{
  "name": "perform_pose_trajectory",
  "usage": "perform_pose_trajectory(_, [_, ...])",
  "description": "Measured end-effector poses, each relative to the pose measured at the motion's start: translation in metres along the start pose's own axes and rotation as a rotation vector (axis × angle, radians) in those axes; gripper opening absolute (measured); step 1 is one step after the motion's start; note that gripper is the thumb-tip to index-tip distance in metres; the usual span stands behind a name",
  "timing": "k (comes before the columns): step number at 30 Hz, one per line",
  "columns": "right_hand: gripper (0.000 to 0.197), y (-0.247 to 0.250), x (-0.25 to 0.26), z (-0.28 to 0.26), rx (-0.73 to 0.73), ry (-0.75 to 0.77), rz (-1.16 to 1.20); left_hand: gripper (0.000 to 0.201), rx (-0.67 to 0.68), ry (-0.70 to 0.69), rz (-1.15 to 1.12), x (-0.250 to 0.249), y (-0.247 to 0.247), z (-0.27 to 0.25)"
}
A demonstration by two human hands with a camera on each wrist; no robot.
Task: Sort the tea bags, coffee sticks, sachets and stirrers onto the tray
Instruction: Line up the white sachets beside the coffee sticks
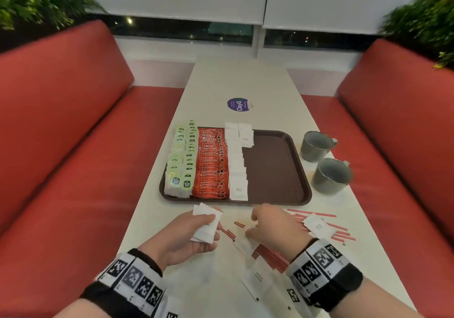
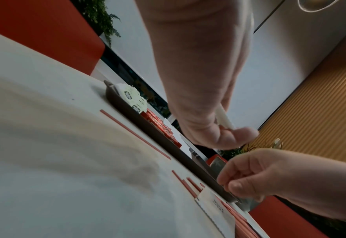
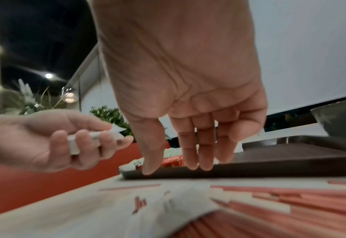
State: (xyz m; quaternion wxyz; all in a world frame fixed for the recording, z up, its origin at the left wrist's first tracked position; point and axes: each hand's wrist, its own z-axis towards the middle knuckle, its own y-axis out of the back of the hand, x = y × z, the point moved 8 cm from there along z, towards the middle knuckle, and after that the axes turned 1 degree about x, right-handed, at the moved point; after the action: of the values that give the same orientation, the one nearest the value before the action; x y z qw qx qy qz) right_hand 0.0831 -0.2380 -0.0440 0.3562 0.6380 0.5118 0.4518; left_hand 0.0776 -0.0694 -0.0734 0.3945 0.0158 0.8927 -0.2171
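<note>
A brown tray (image 1: 275, 175) holds rows of green tea bags (image 1: 181, 160), red coffee sticks (image 1: 211, 165) and white sugar sachets (image 1: 237, 165); its right half is bare. My left hand (image 1: 191, 234) grips a small stack of white sachets (image 1: 206, 224) just in front of the tray. My right hand (image 1: 272, 226) hovers palm down over loose white sachets (image 1: 245, 244) and red stirrers (image 1: 272, 256) on the table, fingers hanging straight, holding nothing. In the right wrist view the fingertips (image 3: 150, 170) hang above the table. More stirrers (image 1: 339, 231) and a sachet (image 1: 319, 226) lie to the right.
Two grey metal mugs (image 1: 317, 145) (image 1: 331, 175) stand right of the tray. A purple round sticker (image 1: 238, 105) is on the white table (image 1: 245, 84) beyond it. Red bench seats (image 1: 73, 145) flank both sides.
</note>
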Motion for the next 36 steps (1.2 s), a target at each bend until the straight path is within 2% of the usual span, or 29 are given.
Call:
perform_pose_trajectory(2, [0.047,-0.013,0.000,-0.003,0.026,-0.024,-0.112,0.014,-0.030,-0.007,0.008,0.002,0.004,-0.001])
perform_pose_trajectory(7, [0.046,-0.027,-0.001,-0.001,0.028,-0.078,-0.162,0.013,-0.060,-0.002,-0.007,0.006,0.005,0.002])
perform_pose_trajectory(11, [0.038,-0.028,-0.003,0.000,0.045,-0.093,-0.055,0.028,-0.064,0.033,-0.001,0.010,0.004,0.005])
perform_pose_trajectory(15, [0.015,-0.026,-0.011,0.005,0.042,-0.086,0.174,0.025,-0.067,0.067,-0.015,0.016,0.006,0.008])
perform_pose_trajectory(17, [0.013,-0.019,-0.016,0.005,0.034,-0.057,0.324,0.028,-0.060,0.065,-0.005,0.016,0.005,0.010])
perform_pose_trajectory(20, [0.012,-0.007,-0.020,0.001,0.037,-0.020,0.565,0.032,-0.014,0.038,0.100,0.012,-0.003,0.011])
perform_pose_trajectory(22, [0.013,-0.001,-0.017,-0.001,0.059,0.033,0.687,0.030,0.062,0.005,0.190,0.007,-0.015,0.009])
perform_pose_trajectory(25, [0.016,0.004,-0.001,-0.005,0.137,0.152,0.738,0.046,0.192,-0.019,0.306,0.005,-0.031,0.009])
perform_pose_trajectory(27, [0.018,0.007,0.012,-0.008,0.160,0.229,0.736,0.042,0.266,-0.022,0.362,0.006,-0.043,0.008])
perform_pose_trajectory(30, [0.017,0.006,0.022,-0.009,0.119,0.255,0.736,0.027,0.263,-0.027,0.397,0.007,-0.049,0.008])
perform_pose_trajectory(36, [0.023,0.002,-0.001,-0.015,-0.056,0.133,0.675,0.026,0.194,0.061,0.192,0.015,-0.032,0.010])
